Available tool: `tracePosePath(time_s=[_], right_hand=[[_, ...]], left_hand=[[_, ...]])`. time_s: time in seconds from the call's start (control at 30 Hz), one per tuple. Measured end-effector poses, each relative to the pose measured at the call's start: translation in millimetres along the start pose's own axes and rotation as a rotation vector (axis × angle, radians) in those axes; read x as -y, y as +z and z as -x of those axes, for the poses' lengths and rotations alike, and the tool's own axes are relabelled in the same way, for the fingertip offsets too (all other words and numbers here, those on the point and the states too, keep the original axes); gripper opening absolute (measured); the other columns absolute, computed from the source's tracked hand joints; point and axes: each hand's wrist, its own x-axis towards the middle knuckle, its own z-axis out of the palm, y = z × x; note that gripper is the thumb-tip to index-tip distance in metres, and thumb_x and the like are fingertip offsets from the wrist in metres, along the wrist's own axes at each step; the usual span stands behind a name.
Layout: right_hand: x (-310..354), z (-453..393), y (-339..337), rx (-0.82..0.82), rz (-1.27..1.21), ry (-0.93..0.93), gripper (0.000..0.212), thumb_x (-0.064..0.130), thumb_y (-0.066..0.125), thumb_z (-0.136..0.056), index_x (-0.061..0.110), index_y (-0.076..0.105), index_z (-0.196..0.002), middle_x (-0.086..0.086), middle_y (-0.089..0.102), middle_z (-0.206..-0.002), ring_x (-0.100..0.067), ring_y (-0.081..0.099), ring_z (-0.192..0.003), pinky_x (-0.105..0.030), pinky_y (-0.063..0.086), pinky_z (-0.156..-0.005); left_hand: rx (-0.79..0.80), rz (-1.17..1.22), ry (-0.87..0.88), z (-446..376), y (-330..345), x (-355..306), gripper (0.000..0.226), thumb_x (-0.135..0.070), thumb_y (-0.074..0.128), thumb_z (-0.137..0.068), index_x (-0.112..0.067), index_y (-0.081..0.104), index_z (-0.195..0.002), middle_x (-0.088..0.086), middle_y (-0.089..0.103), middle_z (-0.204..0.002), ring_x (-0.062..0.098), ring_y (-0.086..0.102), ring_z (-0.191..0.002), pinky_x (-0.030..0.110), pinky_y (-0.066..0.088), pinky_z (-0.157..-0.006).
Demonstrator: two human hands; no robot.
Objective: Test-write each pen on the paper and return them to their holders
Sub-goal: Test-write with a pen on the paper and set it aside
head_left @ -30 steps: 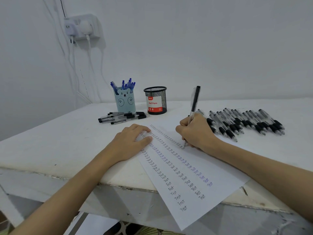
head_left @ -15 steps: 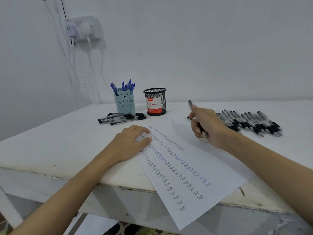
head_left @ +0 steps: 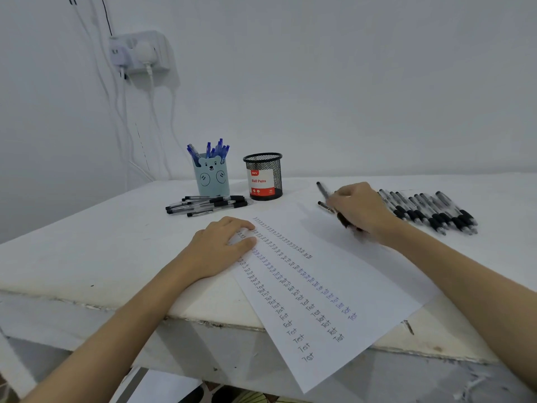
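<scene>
Pen (head_left: 327, 196) gripped in R hand (head_left: 359, 209) fingers; L hand (head_left: 220, 245) flat, fingers relaxed, pressing paper (head_left: 334, 286).

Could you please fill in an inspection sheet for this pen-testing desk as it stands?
Surface: white table, front edge chipped.
Job's things: white paper sheet with rows of "Test", overhanging the edge; blue bear holder with blue pens; black mesh cup; black pens in a small pile and a row.
Clutter: nothing seen.
Grippers: left hand flat on paper; right hand has a grip on a black pen.
Cables: white leads from wall socket.
Surroundings: plain white wall.
</scene>
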Motion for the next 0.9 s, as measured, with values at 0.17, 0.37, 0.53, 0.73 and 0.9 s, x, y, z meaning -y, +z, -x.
tracePosePath(time_s=[0.17, 0.37, 0.53, 0.73, 0.9], right_hand=[[-14.7, -3.4, 4.7, -0.030, 0.639, -0.225, 0.015, 0.030, 0.062, -0.086, 0.017, 0.068, -0.090, 0.000, 0.062, -0.083, -0.018, 0.049, -0.078, -0.023, 0.033, -0.067], [-24.7, -10.9, -7.1, -0.128, 0.687, -0.212, 0.021, 0.033, 0.064, -0.086, 0.014, 0.064, -0.094, -0.005, 0.066, -0.092, -0.025, 0.058, -0.093, -0.027, 0.034, -0.067], [-26.5, -7.9, -5.8, -0.140, 0.740, -0.245, 0.024, 0.037, 0.057, -0.088, 0.015, 0.062, -0.096, -0.003, 0.066, -0.093, -0.025, 0.057, -0.091, -0.028, 0.034, -0.067], [8.9, -1.8, -1.2, -0.179, 0.701, -0.321, 0.024, 0.033, 0.050, -0.091, 0.013, 0.060, -0.100, -0.001, 0.061, -0.087, -0.024, 0.049, -0.082, -0.030, 0.031, -0.066], [78.1, -20.2, 30.8, 0.007, 0.697, -0.515, 0.021, 0.031, 0.055, -0.086, 0.014, 0.066, -0.092, -0.006, 0.063, -0.085, -0.026, 0.055, -0.083, -0.028, 0.035, -0.066]], left_hand=[[0.016, -0.078, -0.068, -3.2, -0.8, 2.9, 0.052, -0.059, 0.032, -0.085, -0.043, 0.039, -0.134, -0.014, 0.036, -0.145, 0.012, 0.032, -0.134, 0.045, 0.012, -0.114], [0.004, -0.098, -0.167, -3.8, -1.5, 8.7, 0.037, -0.035, 0.034, -0.099, -0.038, 0.037, -0.136, -0.015, 0.031, -0.148, 0.013, 0.025, -0.138, 0.048, -0.003, -0.114], [-0.042, -0.045, -0.233, -1.1, -3.7, 13.1, 0.038, -0.024, 0.036, -0.096, -0.034, 0.042, -0.132, -0.012, 0.034, -0.147, 0.013, 0.028, -0.136, 0.046, -0.004, -0.114], [-0.038, -0.059, -0.180, 5.2, -17.6, 23.2, 0.035, -0.035, 0.033, -0.099, -0.033, 0.043, -0.132, -0.011, 0.037, -0.145, 0.012, 0.033, -0.133, 0.043, 0.008, -0.115], [-0.145, 0.038, -0.160, 10.3, -42.8, 56.8, 0.028, -0.042, 0.037, -0.098, -0.032, 0.052, -0.119, -0.009, 0.046, -0.138, 0.010, 0.042, -0.124, 0.027, 0.028, -0.101]])
